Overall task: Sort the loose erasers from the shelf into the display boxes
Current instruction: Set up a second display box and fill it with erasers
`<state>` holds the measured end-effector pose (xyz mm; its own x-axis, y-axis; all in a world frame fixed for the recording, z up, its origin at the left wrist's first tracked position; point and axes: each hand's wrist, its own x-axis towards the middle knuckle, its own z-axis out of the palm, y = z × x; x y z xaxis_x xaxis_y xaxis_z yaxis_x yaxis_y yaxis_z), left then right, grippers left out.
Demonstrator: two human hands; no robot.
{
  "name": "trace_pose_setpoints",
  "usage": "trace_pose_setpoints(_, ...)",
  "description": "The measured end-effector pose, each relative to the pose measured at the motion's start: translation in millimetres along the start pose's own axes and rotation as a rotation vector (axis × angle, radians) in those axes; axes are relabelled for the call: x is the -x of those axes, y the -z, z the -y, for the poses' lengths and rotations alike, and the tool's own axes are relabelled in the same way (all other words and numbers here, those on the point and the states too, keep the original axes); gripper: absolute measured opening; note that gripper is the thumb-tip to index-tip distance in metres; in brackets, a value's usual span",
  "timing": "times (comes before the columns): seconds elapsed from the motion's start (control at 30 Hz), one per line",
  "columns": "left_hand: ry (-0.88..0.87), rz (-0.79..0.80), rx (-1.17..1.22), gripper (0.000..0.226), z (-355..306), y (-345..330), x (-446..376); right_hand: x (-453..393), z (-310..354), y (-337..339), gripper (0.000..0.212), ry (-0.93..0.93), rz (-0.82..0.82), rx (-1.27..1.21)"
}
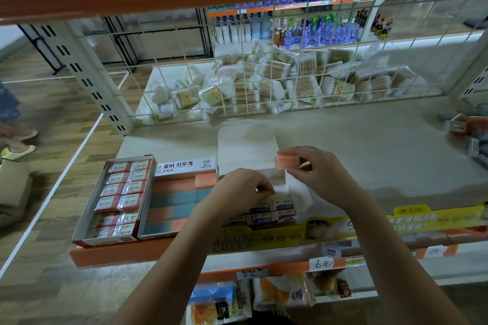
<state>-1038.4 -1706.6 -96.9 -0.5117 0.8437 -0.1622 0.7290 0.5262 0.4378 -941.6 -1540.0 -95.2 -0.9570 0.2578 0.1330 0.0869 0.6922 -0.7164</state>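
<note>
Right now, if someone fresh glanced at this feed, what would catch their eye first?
Probably the pink eraser pinched in the right hand, raised mid-frame above the shelf. Next, the left hand reaching into the white display box of blue-labelled erasers. To the left stand a box of pink and blue erasers and a box of red-labelled erasers.

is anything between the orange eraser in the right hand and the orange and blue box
Only the left hand, low over the blue-labelled box, lies between the orange eraser and the orange-and-blue box.
</note>
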Motion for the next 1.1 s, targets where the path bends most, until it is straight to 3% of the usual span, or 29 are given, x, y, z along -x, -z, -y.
trace_pose_setpoints(0.2,-0.005,0.03,-0.043,0.02,-4.4,-2.1,0.9,-1.4,6.4,5.0,0.038,0.042,0.004,0.066)
trace_pose_setpoints(0.4,0.031,-0.171,-0.102,0.022,4.3,23.2,24.1,-20.7,32.8,-2.5,0.037,0.14,0.012,0.146)
trace_pose_setpoints(0.6,0.131,-0.293,-0.151,0.021,38.5,52.7,77.4,-51.8,76.9,-50.7,0.04,0.29,0.083,0.184)
trace_pose_setpoints(0.83,0.189,-0.165,-0.159,0.026,70.5,48.0,121.8,-68.4,112.7,-117.6,0.04,0.362,0.229,0.314)
trace_pose_setpoints(1.1,0.151,-0.076,-0.173,0.025,89.7,37.9,135.7,-65.4,118.3,-146.4,0.039,0.374,0.216,0.517)
